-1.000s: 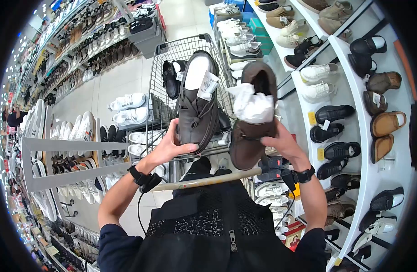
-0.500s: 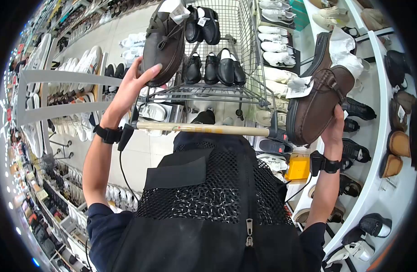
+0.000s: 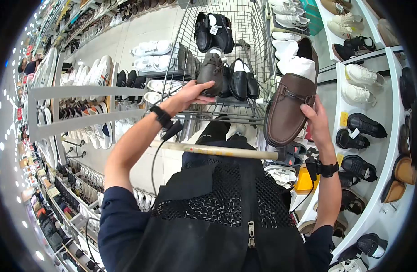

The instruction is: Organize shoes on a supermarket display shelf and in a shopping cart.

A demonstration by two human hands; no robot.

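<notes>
My left hand (image 3: 193,94) grips the toe of a dark brown lace-up shoe (image 3: 212,72), thumb on top and fingers below. That shoe is over the near end of the wire shopping cart (image 3: 261,50), beside black loafers (image 3: 238,84). In my right hand (image 3: 316,119) is a brown loafer (image 3: 287,109) with a strap across the front, held by its side, toe toward me. White paper (image 3: 294,59) sticks out of the loafer's opening. Another pair of black shoes (image 3: 223,34), with a white tag, lies farther back in the cart.
The cart's pale handle bar (image 3: 217,149) crosses in front of my body. Shelves of shoes (image 3: 362,86) run along the right, with a yellow box (image 3: 304,179) low down. White shoes on boxes (image 3: 154,63) and a grey frame (image 3: 88,93) stand to the left.
My left hand has moved right, bringing the lace-up shoe over the cart's near end beside the black loafers. My right hand has shifted left and turned the loafer more upright, toe toward me.
</notes>
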